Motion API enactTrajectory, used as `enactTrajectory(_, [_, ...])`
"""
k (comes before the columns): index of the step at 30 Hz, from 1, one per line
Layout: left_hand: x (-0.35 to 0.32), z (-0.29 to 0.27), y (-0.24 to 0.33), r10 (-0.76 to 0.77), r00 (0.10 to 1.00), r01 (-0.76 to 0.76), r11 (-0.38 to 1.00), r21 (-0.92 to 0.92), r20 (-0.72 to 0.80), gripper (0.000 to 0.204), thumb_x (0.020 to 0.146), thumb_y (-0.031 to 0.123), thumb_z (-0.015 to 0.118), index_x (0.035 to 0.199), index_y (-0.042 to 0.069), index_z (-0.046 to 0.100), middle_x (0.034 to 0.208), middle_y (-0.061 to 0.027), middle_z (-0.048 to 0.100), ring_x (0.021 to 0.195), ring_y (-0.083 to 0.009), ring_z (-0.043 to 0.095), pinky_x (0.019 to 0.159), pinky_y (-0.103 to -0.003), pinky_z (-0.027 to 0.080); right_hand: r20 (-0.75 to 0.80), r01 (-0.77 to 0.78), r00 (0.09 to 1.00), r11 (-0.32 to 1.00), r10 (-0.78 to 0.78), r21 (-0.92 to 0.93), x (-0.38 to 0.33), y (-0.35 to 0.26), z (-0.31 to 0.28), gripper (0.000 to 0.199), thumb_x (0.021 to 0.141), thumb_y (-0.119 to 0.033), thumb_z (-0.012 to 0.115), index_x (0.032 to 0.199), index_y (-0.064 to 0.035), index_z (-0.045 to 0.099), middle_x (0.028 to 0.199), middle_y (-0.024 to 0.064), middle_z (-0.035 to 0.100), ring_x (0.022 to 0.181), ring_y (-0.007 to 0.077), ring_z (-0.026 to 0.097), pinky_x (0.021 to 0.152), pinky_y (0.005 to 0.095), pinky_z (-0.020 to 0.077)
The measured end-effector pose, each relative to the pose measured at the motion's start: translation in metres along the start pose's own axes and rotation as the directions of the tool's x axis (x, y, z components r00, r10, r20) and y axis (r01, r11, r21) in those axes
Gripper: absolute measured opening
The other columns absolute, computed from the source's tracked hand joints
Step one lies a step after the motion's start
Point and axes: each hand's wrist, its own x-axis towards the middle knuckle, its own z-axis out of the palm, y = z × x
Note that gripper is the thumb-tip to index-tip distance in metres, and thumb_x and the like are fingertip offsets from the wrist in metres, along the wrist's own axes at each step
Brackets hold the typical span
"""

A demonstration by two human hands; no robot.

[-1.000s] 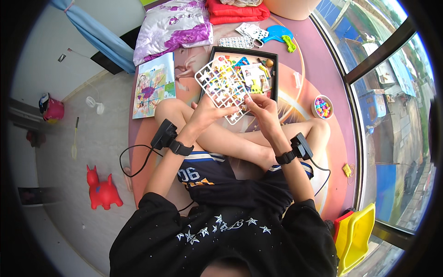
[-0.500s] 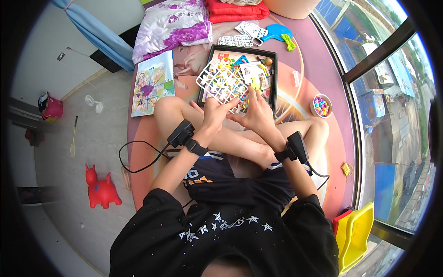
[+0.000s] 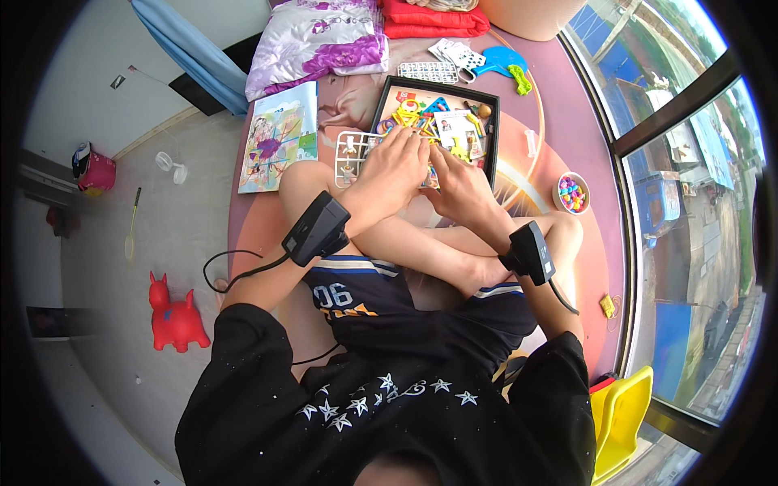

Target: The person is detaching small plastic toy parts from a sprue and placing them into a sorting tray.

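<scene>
A white plastic grid frame [image 3: 349, 162] lies low over my crossed legs at the tray's near left corner. My left hand [image 3: 395, 168] reaches across it with the fingers close together, covering most of it; its thumb is hidden. My right hand [image 3: 460, 185] meets it from the right, fingers bent in at the frame's covered right end, and their exact hold is partly hidden. Just beyond my fingertips is a black-rimmed tray [image 3: 495, 121] with yellow, blue and red small pieces [image 3: 409, 116] and a white printed card [image 3: 455, 134].
Left of the tray lies a colourful picture book [image 3: 277, 139]. A bowl of bright beads [image 3: 571, 194] stands by my right knee. Farther back are another white grid [image 3: 427, 73], a blue paddle-shaped thing [image 3: 504, 60] and folded bedding [image 3: 318, 44]. A window [image 3: 673, 178] runs along the right.
The grid frame has gone from tilted over the tray to lower and farther left. My left hand has turned over it, its fingers now reaching forward; my right hand stays close beside.
</scene>
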Motion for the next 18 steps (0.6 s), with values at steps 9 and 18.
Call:
enactTrajectory(9, [0.013, 0.034, -0.003, 0.078, 0.974, -0.051, 0.991, -0.127, 0.214, 0.044, 0.064, 0.016, 0.070, 0.098, -0.006, 0.054, 0.095, -0.0161, 0.056, 0.097, -0.0293, 0.053, 0.088, -0.037, 0.042, 0.056, 0.067, 0.996, 0.995, -0.063, -0.076, -0.007, 0.009, -0.012, 0.026, 0.073, -0.002, 0.051, 0.098, 0.0053, 0.047, 0.087, 0.0183, 0.057, 0.071, 0.0323, 0.061, 0.061, 0.0388, 0.0502])
enactTrajectory(18, [-0.002, 0.025, -0.009, 0.049, 0.999, -0.050, 0.997, 0.052, 0.013, 0.056, 0.068, 0.008, 0.061, 0.116, -0.013, 0.044, 0.119, -0.0275, 0.046, 0.116, -0.0376, 0.043, 0.102, -0.041, 0.032, 0.038, 0.028, 0.999, 0.995, -0.025, -0.098, -0.004, 0.009, -0.016, 0.040, 0.071, -0.003, 0.055, 0.108, 0.0076, 0.044, 0.093, 0.0207, 0.056, 0.078, 0.0345, 0.060, 0.066, 0.0398, 0.0496])
